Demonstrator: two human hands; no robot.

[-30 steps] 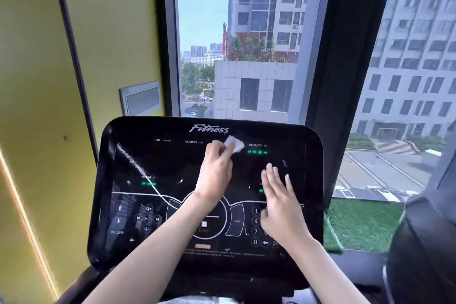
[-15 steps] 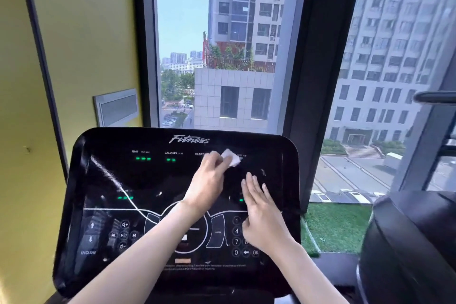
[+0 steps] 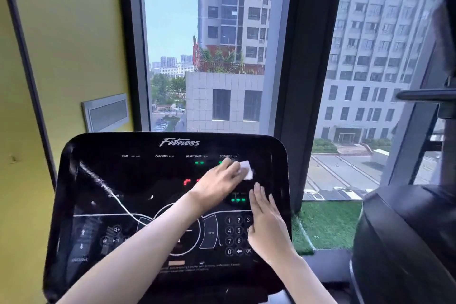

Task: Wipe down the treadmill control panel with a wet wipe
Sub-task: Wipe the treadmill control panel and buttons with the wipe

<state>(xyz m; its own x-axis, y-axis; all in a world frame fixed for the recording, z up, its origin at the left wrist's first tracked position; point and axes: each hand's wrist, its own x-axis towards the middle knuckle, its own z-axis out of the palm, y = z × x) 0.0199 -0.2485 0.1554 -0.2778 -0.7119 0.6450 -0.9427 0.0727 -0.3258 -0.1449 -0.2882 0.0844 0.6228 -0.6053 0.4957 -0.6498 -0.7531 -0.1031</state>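
The glossy black treadmill control panel [image 3: 111,175] fills the lower middle of the head view, with lit green and red readouts. My left hand [image 3: 219,180] reaches across it and holds a small white wet wipe [image 3: 246,170] against the upper right area, just below the DISTANCE label. The wipe sticks out past my fingertips. My right hand [image 3: 266,224] lies flat with straight fingers on the panel's right side, partly covering the number keypad [image 3: 234,232].
A yellow wall [image 3: 69,44] with a small grey vent [image 3: 106,112] stands to the left. A large window [image 3: 222,44] with a dark frame is behind the panel. A dark bulky machine part [image 3: 407,242] sits at the lower right.
My left hand has slid the wipe to the right along the panel's upper row, from near HEART RATE to under DISTANCE. My right hand stays on the keypad side.
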